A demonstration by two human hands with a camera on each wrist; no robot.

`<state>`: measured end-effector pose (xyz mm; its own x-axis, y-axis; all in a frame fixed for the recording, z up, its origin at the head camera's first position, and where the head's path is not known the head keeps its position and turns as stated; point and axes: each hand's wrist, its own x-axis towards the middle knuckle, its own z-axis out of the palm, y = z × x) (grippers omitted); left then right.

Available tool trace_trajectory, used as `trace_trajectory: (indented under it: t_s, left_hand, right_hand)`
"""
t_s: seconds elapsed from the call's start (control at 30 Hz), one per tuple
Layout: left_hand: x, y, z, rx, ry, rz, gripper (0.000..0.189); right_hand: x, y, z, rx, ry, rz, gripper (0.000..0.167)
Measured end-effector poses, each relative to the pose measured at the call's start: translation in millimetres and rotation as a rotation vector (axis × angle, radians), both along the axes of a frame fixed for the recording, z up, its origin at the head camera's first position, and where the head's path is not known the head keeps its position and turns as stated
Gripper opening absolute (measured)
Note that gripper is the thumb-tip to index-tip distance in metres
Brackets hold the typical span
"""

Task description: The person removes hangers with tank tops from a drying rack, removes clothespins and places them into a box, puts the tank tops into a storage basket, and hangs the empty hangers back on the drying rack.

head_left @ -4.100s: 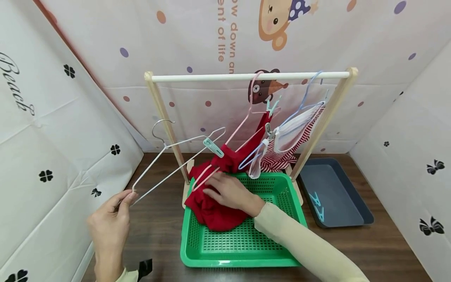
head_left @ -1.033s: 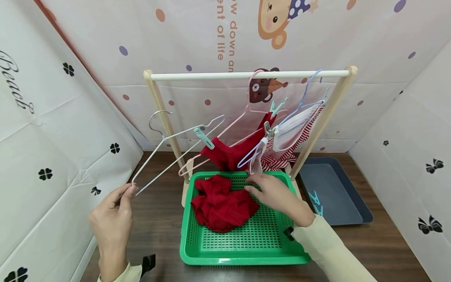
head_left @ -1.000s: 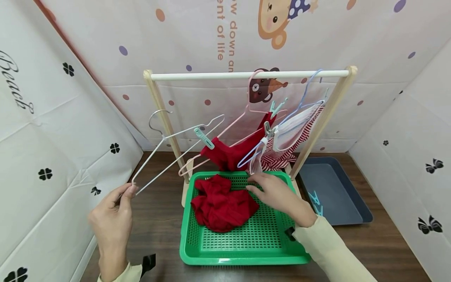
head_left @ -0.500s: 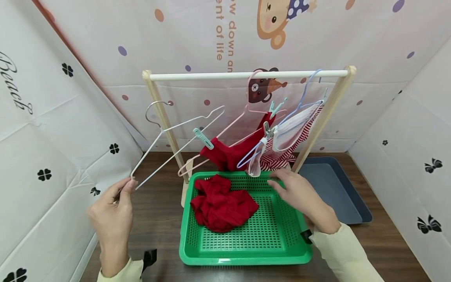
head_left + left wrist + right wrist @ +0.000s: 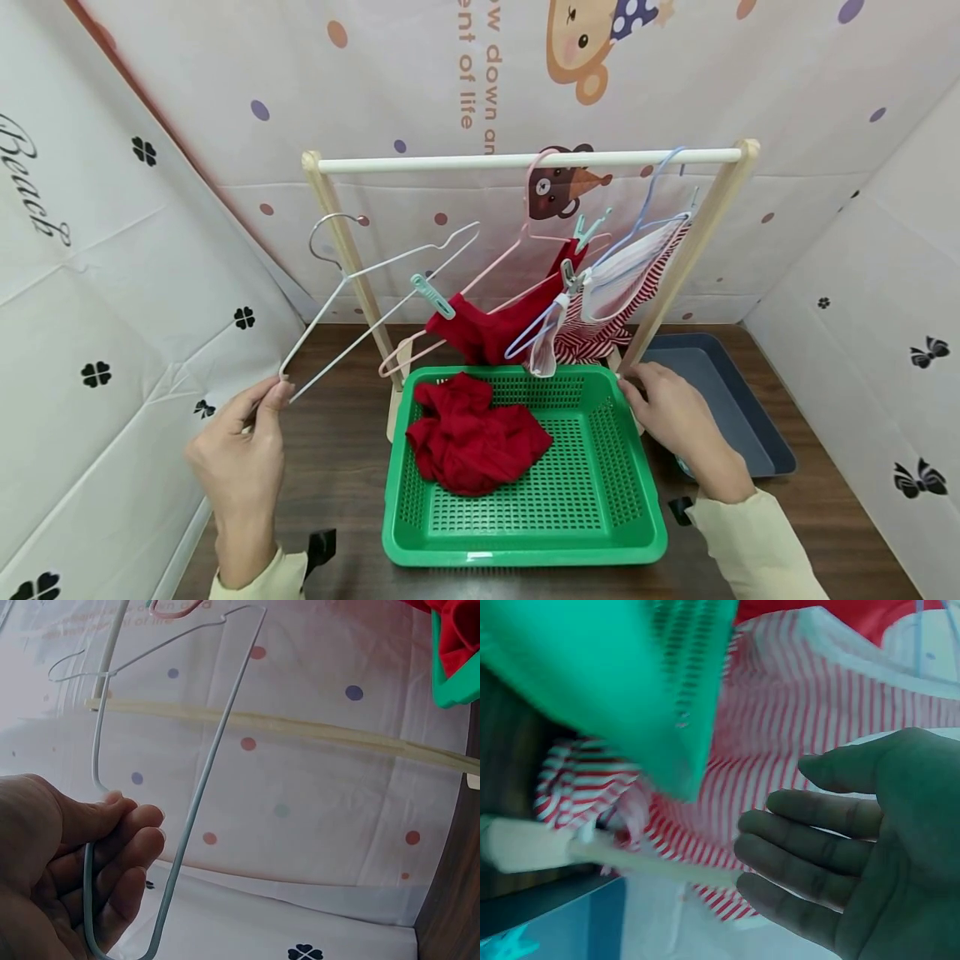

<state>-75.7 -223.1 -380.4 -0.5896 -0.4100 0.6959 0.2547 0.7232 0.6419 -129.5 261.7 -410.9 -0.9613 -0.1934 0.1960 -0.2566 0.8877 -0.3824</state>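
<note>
Head view: white hanger (image 5: pixel 352 345) slants up rightward from the left grip (image 5: pixel 242 446).

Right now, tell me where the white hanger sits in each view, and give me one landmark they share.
Head: the white hanger is left of centre, at mid-height, in the left hand.
Left wrist: left half, from the top down to the bottom edge.
Right wrist: not in it.
Landmark: green basket; head, bottom centre; left wrist, top right; right wrist, top left.
</note>
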Motion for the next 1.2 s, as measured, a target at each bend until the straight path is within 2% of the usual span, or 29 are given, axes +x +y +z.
trace_trajectory:
  t_s: [0.13,0.27,0.4,0.57,0.73,0.93,1.2]
  left_hand:
    - [-0.9,-0.9,-0.5,-0.004,-0.010,0.001,0.014]
    - [-0.9,0.9,0.6,-0.001,-0.009,-0.002,0.014]
    - [-1.1,2.7,0.9,0.000,-0.001,0.000,0.014]
    - [-1.7,0.8,-0.4,-0.016,-0.012,-0.006,0.014]
    - [-2.4,-0.1,-2.0,-0.016,-0.009,-0.033,0.013]
    - [-4.4,2.1,-1.3,0.019,0.026,-0.044,0.011]
    - [-9.0,5.1,3.0,0.006,0.019,0.010,0.009]
  right_hand:
    - [0.1,6,-17.7,0.030,0.026,-0.020,0.020]
    - [-1.3,8,-34.4,0.059,0.028,-0.023,0.027]
    - [-2.2,8,-47.2,0.089,0.057,-0.011,0.034]
    - [-3.0,8,-59.6,0.090,0.119,-0.014,0.031]
    - [-4.2,8,-66.5,0.079,0.128,-0.037,0.025]
    - [-8.2,8,-70.8,0.081,0.104,-0.032,0.020]
    - [-7.6,7,-70.4,0.052,0.064,-0.031,0.018]
